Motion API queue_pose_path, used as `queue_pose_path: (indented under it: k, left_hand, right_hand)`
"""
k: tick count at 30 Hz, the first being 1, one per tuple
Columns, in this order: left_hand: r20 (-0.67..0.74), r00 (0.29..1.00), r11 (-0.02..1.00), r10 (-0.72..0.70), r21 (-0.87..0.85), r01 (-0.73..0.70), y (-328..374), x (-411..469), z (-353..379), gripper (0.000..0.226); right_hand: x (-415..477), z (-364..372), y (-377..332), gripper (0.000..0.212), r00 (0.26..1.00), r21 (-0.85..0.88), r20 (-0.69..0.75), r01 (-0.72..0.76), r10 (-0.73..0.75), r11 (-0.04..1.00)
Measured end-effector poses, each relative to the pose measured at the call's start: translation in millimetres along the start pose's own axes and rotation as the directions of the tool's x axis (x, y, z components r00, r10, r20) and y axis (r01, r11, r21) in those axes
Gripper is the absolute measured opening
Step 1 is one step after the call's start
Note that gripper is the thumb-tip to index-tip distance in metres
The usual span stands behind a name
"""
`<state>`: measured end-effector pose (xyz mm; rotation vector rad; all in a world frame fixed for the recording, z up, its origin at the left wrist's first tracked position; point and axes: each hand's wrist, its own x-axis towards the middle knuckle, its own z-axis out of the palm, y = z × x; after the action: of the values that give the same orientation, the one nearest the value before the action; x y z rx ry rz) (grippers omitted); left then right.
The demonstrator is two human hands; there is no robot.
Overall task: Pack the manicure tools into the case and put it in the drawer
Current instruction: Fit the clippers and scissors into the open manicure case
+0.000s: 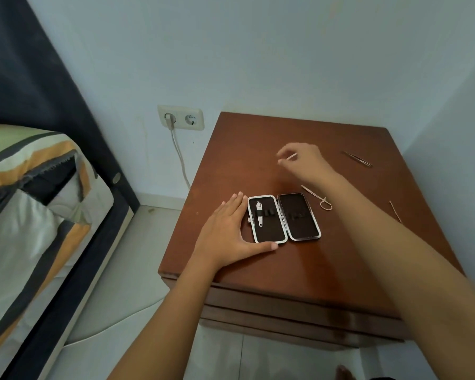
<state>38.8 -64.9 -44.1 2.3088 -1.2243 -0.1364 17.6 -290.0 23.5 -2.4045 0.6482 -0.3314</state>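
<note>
The case (284,218) lies open and flat near the middle of the brown wooden worktop (231,165), its two halves spread side by side like a book. Each half has a pale metal rim and a dark lining. The half on the left of the hinge has a black elastic band across it, and a silver nail clipper (259,213) is tucked under that band, lying lengthwise. The half on the right of the hinge holds nothing that can be made out.

The left hand (228,231) rests flat on the worktop against the left edge of the case, fingers together along its side and the thumb stretched under its near corner, the grip spread and holding nothing.

The right hand (303,160) is raised beyond the case, toward the wall. Its grip looks pinched on a thin pale tool (290,157) between fingertips and thumb, though blur makes it hard to tell what kind of tool it is.

Just right of the case, beside its far corner, lies a pair of small scissors (317,196), loops toward the near side. Farther right of the case, a thin stick (395,211) lies on the wood. Tweezers (358,159) lie well beyond the case toward the far right corner.
</note>
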Motion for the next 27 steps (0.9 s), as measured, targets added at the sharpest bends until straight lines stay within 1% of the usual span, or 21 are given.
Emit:
queue_pose_path:
  k: [2, 4, 5, 7, 9, 11, 14, 17, 21, 23, 24, 27]
  left_hand:
    - [-0.008, 1.000, 1.000, 0.007, -0.003, -0.007, -1, 1, 1, 0.123]
    - [-0.015, 1.000, 1.000, 0.018, -0.003, -0.018, -2, 3, 2, 0.123]
    - [-0.014, 1.000, 1.000, 0.021, -0.001, -0.021, -3, 3, 2, 0.123]
    - [-0.012, 1.000, 1.000, 0.020, -0.001, -0.020, -4, 4, 3, 0.123]
    - [-0.015, 1.000, 1.000, 0.015, -0.008, -0.015, -5, 4, 3, 0.123]
    - [-0.016, 1.000, 1.000, 0.010, -0.013, -0.010, -5, 5, 3, 0.124]
    - [-0.010, 1.000, 1.000, 0.006, -0.009, -0.006, -5, 3, 3, 0.123]
    - [-0.001, 1.000, 1.000, 0.002, -0.001, -0.002, -3, 2, 1, 0.122]
    - [0.017, 1.000, 1.000, -0.012, -0.023, 0.012, 0, 1, -3, 0.121]
    - [0.021, 1.000, 0.999, -0.012, -0.031, 0.012, 1, 1, -5, 0.119]
    - [0.023, 1.000, 1.000, -0.010, -0.029, 0.011, 2, 0, -6, 0.119]
    - [0.018, 1.000, 1.000, 0.000, -0.019, 0.000, 2, 0, -7, 0.118]
  right_hand:
    - [18, 5, 16, 0.032, 0.984, 0.001, -0.103, -0.148, 0.147, 0.989]
    - [29, 15, 27, 0.043, 0.961, -0.007, -0.125, -0.251, 0.248, 0.968]
    - [32, 21, 29, 0.045, 0.957, -0.016, -0.122, -0.266, 0.262, 0.964]
    - [34, 31, 32, 0.045, 0.961, -0.037, -0.130, -0.250, 0.243, 0.968]
    - [33, 39, 30, 0.041, 0.965, -0.038, -0.170, -0.208, 0.199, 0.977]
    - [30, 44, 25, 0.032, 0.966, -0.006, -0.189, -0.179, 0.174, 0.984]
    - [23, 47, 18, 0.019, 0.970, 0.036, -0.172, -0.168, 0.172, 0.985]
    - [15, 45, 13, 0.015, 0.962, 0.109, -0.182, -0.184, 0.202, 0.977]
    - [3, 36, 3, 0.017, 0.961, 0.230, -0.186, -0.160, 0.205, 0.960]
    - [-6, 31, -5, 0.020, 0.976, 0.294, -0.154, -0.106, 0.157, 0.950]
    - [-12, 29, -8, 0.022, 0.986, 0.314, -0.114, -0.077, 0.118, 0.946]
    - [-30, 24, -13, 0.024, 0.999, 0.275, 0.049, -0.029, 0.016, 0.961]
